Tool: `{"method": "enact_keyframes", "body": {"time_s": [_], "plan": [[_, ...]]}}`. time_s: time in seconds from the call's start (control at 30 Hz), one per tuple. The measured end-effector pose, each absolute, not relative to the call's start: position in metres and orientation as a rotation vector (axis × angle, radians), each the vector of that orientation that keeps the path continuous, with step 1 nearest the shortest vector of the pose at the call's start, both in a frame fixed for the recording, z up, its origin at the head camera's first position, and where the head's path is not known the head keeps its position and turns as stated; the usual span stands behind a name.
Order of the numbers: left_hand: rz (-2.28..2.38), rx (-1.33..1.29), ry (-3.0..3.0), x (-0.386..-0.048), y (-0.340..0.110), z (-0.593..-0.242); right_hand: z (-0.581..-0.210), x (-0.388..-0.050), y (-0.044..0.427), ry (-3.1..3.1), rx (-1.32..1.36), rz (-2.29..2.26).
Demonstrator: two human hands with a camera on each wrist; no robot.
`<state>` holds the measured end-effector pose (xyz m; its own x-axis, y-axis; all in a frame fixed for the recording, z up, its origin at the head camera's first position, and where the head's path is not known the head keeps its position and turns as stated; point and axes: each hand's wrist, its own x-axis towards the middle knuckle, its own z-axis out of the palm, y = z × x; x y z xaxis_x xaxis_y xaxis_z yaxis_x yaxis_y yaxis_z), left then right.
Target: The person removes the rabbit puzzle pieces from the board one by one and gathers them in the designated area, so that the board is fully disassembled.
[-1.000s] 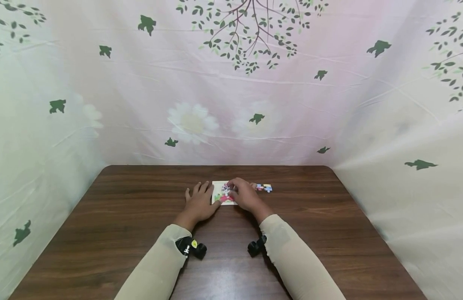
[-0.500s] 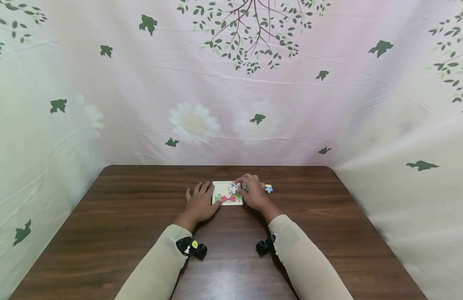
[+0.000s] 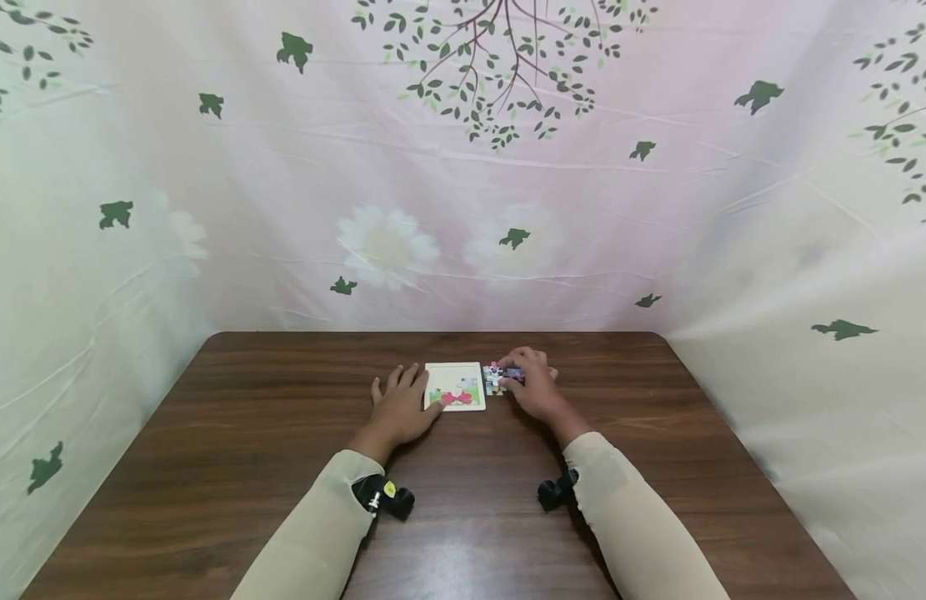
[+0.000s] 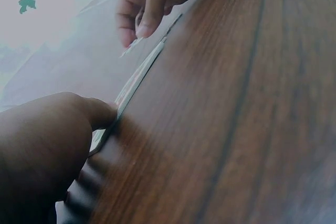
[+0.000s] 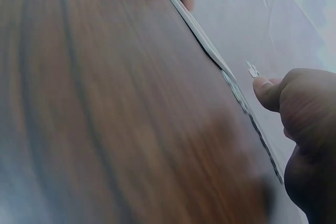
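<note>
Left sleeve: long, cream-coloured (image 3: 308,525), reaching forward over the brown wood-grain desk (image 3: 275,433).
Left wrist: a black camera mount (image 3: 397,502) on a dark band; its yellow sticker (image 3: 390,489) and the white marks beside it are too small to read.
Left hand: (image 3: 397,411) fingers spread wide, palm down on the desk at the tray's left side, thumb resting on the tray's lower left corner.
Puzzle tray: (image 3: 449,374) flat on the desk between the hands, pale-rimmed; a printed picture in green and reddish pink (image 3: 457,397) fills the lower part and rises at the right, the upper left being plain off-white.
Loose pieces: (image 3: 515,374) printed, lying just right of the tray, partly under the right hand.
Held piece: (image 5: 252,70) pinched by its edge and raised above the desk, near the tray's right edge.
Right hand: (image 3: 536,387) narrow grip, thumb and fingertips closed on that piece.
Right wrist: a second black mount (image 3: 554,493) at the cuff of the right sleeve (image 3: 646,517).
Backdrop: pale cloth (image 3: 432,179) behind the desk, printed with leaves, birds and daisies.
</note>
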<state>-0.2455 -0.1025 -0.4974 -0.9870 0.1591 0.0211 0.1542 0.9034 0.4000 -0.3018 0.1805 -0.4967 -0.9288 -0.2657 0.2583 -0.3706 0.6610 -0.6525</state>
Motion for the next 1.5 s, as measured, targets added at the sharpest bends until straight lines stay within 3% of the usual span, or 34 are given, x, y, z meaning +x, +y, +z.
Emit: {"method": "enact_keyframes", "body": {"time_s": [0.63,1.5], "plan": [[0.656,0.277,3.063,-0.246,-0.103,-0.499,-0.499,-0.297,0.220,-2.766,0.495,1.152],[0.652,0.289,3.047,-0.244,-0.105,-0.499,-0.498,-0.293,0.231,-2.823,0.547,1.134]]}}
